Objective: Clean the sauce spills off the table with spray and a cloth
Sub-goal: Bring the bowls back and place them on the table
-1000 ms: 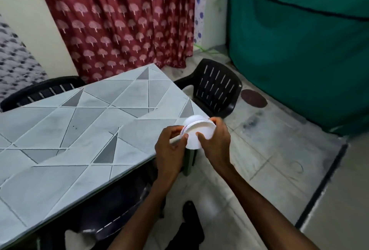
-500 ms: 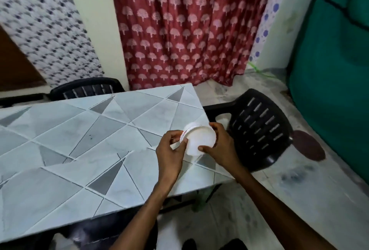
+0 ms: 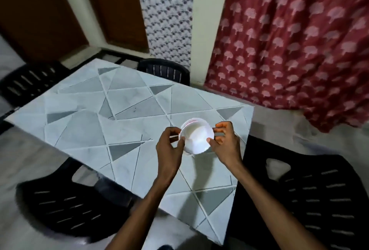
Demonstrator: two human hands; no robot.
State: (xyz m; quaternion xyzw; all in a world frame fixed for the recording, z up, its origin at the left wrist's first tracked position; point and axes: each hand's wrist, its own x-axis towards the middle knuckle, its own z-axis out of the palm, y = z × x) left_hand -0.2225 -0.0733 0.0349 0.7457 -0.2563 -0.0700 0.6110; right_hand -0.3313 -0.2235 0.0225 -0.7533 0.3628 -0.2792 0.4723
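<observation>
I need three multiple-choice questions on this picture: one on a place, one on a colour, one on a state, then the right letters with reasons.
1. Where is the white bowl?
A. on a chair seat
B. above the table, between the hands
C. on the floor

2. What colour are the chairs?
A. black
B. green
C. white

3. What do the left hand and right hand do?
A. hang idle
B. both hold the bowl's rim
C. only one touches it

1 B: it hangs over the patterned top.
2 A: every chair in view is black.
3 B: fingers of each hand curl on the rim.
</observation>
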